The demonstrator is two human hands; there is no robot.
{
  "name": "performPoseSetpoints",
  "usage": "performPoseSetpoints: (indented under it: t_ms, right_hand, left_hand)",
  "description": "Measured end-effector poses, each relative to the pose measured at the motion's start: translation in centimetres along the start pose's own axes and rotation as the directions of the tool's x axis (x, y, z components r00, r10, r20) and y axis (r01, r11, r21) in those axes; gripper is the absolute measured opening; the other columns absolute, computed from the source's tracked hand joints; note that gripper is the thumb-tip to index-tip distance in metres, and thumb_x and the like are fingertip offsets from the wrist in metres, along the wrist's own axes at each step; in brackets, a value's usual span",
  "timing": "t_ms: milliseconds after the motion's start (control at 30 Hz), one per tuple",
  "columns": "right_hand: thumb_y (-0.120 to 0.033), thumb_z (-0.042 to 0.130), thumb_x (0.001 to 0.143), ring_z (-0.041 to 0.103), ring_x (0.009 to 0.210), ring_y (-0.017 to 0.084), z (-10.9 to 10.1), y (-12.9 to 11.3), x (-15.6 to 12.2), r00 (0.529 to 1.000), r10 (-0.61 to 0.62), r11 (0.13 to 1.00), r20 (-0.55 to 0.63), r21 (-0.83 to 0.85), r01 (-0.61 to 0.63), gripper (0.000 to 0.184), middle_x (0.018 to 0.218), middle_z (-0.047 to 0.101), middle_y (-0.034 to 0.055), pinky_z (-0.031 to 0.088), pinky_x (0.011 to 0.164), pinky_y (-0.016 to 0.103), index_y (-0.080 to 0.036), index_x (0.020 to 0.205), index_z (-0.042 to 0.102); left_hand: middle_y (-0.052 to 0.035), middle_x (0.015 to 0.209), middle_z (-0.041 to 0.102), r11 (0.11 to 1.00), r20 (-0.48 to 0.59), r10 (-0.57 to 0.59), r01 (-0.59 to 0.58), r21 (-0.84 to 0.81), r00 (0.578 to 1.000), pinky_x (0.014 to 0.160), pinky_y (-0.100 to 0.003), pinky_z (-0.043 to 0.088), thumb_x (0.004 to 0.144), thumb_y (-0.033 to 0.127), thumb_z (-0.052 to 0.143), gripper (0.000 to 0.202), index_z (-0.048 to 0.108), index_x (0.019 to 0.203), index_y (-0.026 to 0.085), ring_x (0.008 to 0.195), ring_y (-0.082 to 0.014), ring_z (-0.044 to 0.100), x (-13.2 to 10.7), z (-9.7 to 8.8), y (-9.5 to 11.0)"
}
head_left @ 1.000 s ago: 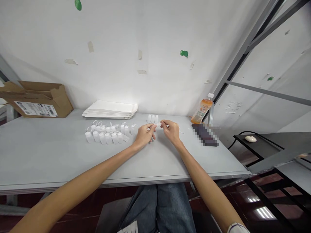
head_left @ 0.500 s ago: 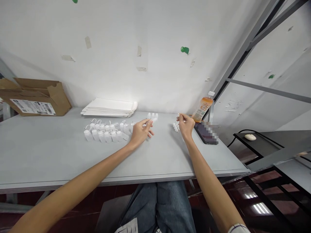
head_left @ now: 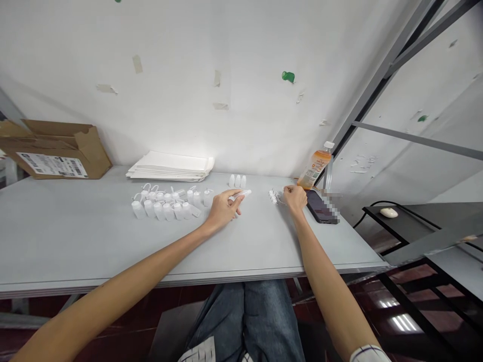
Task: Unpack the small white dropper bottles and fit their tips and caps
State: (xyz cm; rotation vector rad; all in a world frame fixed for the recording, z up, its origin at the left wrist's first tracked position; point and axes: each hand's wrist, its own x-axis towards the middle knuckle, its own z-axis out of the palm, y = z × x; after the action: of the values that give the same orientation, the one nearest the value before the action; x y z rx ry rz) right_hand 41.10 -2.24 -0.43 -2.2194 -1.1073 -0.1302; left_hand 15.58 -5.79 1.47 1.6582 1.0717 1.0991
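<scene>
While the person is sitting at a pale grey surface (head_left: 75, 241), the left hand (head_left: 222, 211) is pinching a slim translucent plastic nozzle (head_left: 242, 193) between thumb and fingers, its grip closed and the tip pointing right, clear of the hand. The right hand (head_left: 295, 197) is curling beside a small cluster of white plastic pieces (head_left: 273, 196), and a thin strand appears to be running from them toward the fingers; the view is not showing whether this grip is holding anything. Rows of small white plastic bottles with looped tethers (head_left: 158, 208) are lying to the left of the left hand, while three small white caps (head_left: 237, 181) are standing upright just beyond it. An orange drink bottle (head_left: 313, 171) and a partly blurred smartphone (head_left: 320, 207) are lying near the right hand. The hands appear to be working through these small plastic parts piece by piece, and a part this narrow seems to be calling for a steady fingertip pinch.
</scene>
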Motion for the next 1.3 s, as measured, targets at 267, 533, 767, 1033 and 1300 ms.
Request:
performPoseSetpoints:
  t_ms: [267, 533, 767, 1033, 1300]
  right_hand:
    - [-0.017, 0.054, 0.078, 0.07, 0.092, 0.031, 0.0, -0.2, 0.0, 0.988, 0.001, 0.999, 0.156, -0.05, 0.006, 0.032, 0.096, 0.074, 0.0183, 0.049, 0.073, 0.035, -0.018, 0.096, 0.08]
    - [-0.024, 0.058, 0.08, 0.069, 0.093, 0.029, -0.7, -0.3, 0.0, 0.989, 0.061, 0.998, 0.134, 0.019, -0.065, 0.026, 0.096, 0.074, 0.0159, 0.049, 0.077, 0.035, -0.019, 0.094, 0.079]
    - [-0.03, 0.059, 0.082, 0.065, 0.092, 0.024, -1.7, -1.6, -0.9, 0.997, -0.075, 0.956, -0.001, 0.284, 0.072, 0.028, 0.102, 0.071, 0.0109, 0.05, 0.083, 0.037, -0.017, 0.104, 0.071]
    - [-0.048, 0.075, 0.072, 0.066, 0.075, 0.019, -2.8, -6.6, -6.5, 0.668, -0.631, 0.512, 0.394, 0.859, -0.022, 0.046, 0.085, 0.067, 0.006, 0.052, 0.052, 0.027, -0.016, 0.105, 0.067]
    - [-0.043, 0.078, 0.067, 0.065, 0.073, 0.019, -2.1, -7.0, -6.6, 0.731, -0.542, 0.435, 0.415, 0.883, -0.178, 0.037, 0.074, 0.066, 0.0046, 0.053, 0.057, 0.029, -0.014, 0.089, 0.068]
  left_hand:
    - [-0.0024, 0.061, 0.068, 1.0, 0.023, -0.002, 0.002, 0.003, 1.0, 0.043, -0.02, 0.047, 0.087, 0.033, 0.06, 0.035, 0.069, 0.112, 0.01, 0.048, -0.0123, 0.061, -0.3, 0.1, 0.1]
    - [-0.0041, 0.07, 0.07, 1.0, 0.063, -0.01, 0.008, 0.031, 0.998, 0.043, -0.02, 0.047, 0.089, 0.032, 0.058, 0.038, 0.066, 0.12, 0.011, 0.05, -0.0112, 0.061, 0.0, 0.1, -0.6]
    - [-0.0034, 0.066, 0.069, 0.998, 0.081, -0.021, 0.016, 0.056, 0.997, 0.043, -0.02, 0.047, 0.091, 0.034, 0.057, 0.041, 0.064, 0.124, 0.011, 0.047, -0.0109, 0.06, 0.0, 0.2, -0.9]
    - [-0.0111, 0.105, 0.072, 0.999, 0.045, 0.039, -0.038, -0.014, 0.998, 0.041, -0.02, 0.047, 0.094, 0.034, 0.052, 0.04, 0.062, 0.126, 0.013, 0.052, -0.0091, 0.064, 0.5, 0.4, -1.5]
    - [-0.0036, 0.098, 0.074, 0.972, -0.072, 0.172, -0.158, 0.172, 0.982, 0.057, -0.026, 0.051, 0.09, 0.035, 0.059, 0.037, 0.065, 0.122, 0.018, 0.045, -0.0086, 0.06, 0.6, 0.2, -1.7]
